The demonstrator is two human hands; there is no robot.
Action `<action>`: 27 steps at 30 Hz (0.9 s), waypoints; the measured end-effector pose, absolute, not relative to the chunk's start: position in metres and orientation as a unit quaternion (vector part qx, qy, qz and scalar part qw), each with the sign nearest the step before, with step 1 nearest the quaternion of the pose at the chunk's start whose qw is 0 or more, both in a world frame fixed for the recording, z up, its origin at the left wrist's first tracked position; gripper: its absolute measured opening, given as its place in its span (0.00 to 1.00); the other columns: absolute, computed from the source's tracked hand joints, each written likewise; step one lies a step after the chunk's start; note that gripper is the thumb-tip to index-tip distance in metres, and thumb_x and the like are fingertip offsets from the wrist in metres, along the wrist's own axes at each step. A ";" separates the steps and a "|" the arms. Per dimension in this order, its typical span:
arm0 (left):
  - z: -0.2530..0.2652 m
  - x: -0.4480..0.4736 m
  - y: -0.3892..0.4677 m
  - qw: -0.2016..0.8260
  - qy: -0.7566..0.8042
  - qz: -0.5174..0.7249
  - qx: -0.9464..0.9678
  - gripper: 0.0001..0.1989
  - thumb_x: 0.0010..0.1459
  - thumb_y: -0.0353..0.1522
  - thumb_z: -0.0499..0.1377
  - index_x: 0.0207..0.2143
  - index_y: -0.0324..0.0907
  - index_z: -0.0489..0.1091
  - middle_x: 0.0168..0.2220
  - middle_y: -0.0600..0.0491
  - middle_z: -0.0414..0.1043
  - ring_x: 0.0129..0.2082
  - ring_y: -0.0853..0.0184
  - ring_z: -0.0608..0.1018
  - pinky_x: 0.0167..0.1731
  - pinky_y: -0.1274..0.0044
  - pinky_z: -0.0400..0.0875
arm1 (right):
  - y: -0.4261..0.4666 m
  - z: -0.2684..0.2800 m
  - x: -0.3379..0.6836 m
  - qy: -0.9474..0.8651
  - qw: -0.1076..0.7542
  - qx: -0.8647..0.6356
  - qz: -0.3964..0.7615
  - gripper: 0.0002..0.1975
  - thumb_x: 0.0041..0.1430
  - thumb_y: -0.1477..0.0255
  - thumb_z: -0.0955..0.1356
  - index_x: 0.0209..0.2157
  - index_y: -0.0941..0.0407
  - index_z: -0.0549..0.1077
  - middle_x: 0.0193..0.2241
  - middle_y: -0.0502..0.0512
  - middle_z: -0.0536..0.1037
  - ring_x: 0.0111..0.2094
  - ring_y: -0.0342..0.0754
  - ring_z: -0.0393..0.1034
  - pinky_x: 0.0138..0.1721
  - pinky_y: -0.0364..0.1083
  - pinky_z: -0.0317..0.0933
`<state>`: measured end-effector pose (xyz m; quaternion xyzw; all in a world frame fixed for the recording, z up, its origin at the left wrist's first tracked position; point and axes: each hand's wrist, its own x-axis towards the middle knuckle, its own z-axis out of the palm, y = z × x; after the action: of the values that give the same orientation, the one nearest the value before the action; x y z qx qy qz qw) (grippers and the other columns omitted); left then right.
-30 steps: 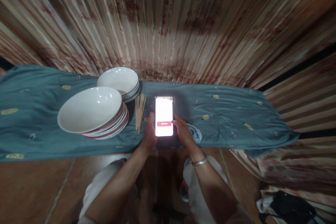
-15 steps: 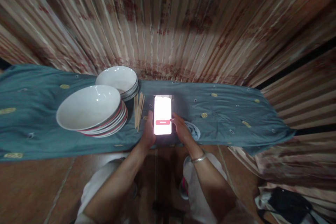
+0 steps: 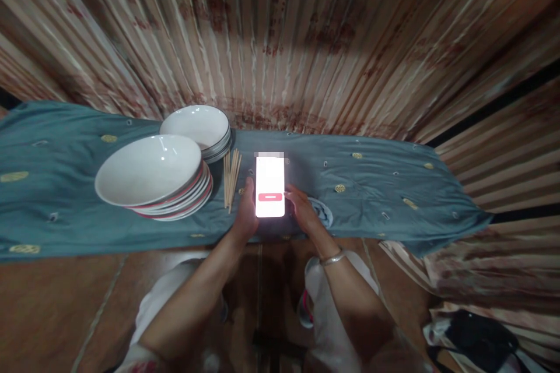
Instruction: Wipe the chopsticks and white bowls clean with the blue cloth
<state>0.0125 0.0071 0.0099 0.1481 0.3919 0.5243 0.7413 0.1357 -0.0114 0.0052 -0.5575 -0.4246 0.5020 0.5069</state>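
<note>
A smartphone (image 3: 270, 178) with a bright white screen and a red button bar is held upright in front of me, over the table. My left hand (image 3: 248, 210) grips its left edge, thumb along the side. At the right edge, my right hand (image 3: 301, 207) is closed with fingertips touching the phone; its other fingers are partly hidden. Left of my left hand lie several wooden chopsticks (image 3: 231, 180). Just behind my right hand a folded blue-grey cloth (image 3: 322, 213) rests on the table.
A big white bowl (image 3: 149, 169) tops a stack of red-rimmed dishes (image 3: 188, 201) at the left. Behind it stands a second bowl stack (image 3: 196, 122). A green patterned cloth (image 3: 371, 186) covers the table, with pleated curtains (image 3: 271, 41) beyond. A dark bag (image 3: 481, 335) lies lower right.
The whole view has shifted slightly, so the table and dishes sit a little higher. Both hands keep the phone in nearly the same place.
</note>
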 end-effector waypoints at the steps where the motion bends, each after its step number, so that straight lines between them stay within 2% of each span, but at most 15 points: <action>1: 0.010 0.013 0.007 0.739 0.391 0.529 0.147 0.27 0.66 0.45 0.46 0.53 0.33 0.69 0.43 0.42 0.80 0.45 0.56 0.81 0.48 0.64 0.74 | -0.012 0.004 0.136 -0.423 0.506 -0.556 0.506 0.13 0.45 0.62 0.64 0.30 0.52 0.77 0.33 0.51 0.81 0.38 0.52 0.73 0.42 0.49 0.67; 9: 0.010 0.015 0.009 0.739 0.389 0.534 0.137 0.27 0.67 0.43 0.44 0.55 0.31 0.67 0.43 0.42 0.80 0.43 0.57 0.81 0.48 0.66 0.74 | -0.008 -0.001 0.138 -0.446 0.485 -0.568 0.493 0.11 0.48 0.65 0.64 0.29 0.53 0.76 0.34 0.52 0.81 0.41 0.52 0.73 0.45 0.48 0.65; 16: 0.006 0.013 0.010 0.740 0.398 0.518 0.162 0.28 0.67 0.44 0.44 0.53 0.32 0.69 0.40 0.42 0.81 0.40 0.57 0.82 0.45 0.66 0.76 | -0.004 -0.001 0.138 -0.483 0.477 -0.520 0.518 0.16 0.51 0.62 0.63 0.35 0.53 0.77 0.37 0.51 0.82 0.40 0.51 0.74 0.45 0.48 0.65; 21: 0.002 0.014 0.010 0.750 0.386 0.514 0.158 0.29 0.67 0.45 0.43 0.49 0.32 0.72 0.36 0.43 0.81 0.39 0.57 0.82 0.44 0.67 0.76 | -0.004 -0.001 0.138 -0.492 0.478 -0.528 0.502 0.15 0.52 0.62 0.62 0.34 0.53 0.77 0.36 0.51 0.82 0.39 0.51 0.74 0.45 0.48 0.65; 27: -0.001 0.012 0.012 0.740 0.374 0.530 0.179 0.29 0.65 0.46 0.45 0.50 0.32 0.71 0.41 0.42 0.80 0.42 0.55 0.81 0.47 0.65 0.75 | -0.009 0.002 0.134 -0.493 0.466 -0.522 0.517 0.16 0.54 0.63 0.63 0.41 0.54 0.75 0.39 0.52 0.81 0.41 0.53 0.74 0.47 0.51 0.65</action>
<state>0.0125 0.0123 -0.0007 0.1789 0.3735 0.5302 0.7398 0.1340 -0.0086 0.0021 -0.5219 -0.4932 0.5171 0.4657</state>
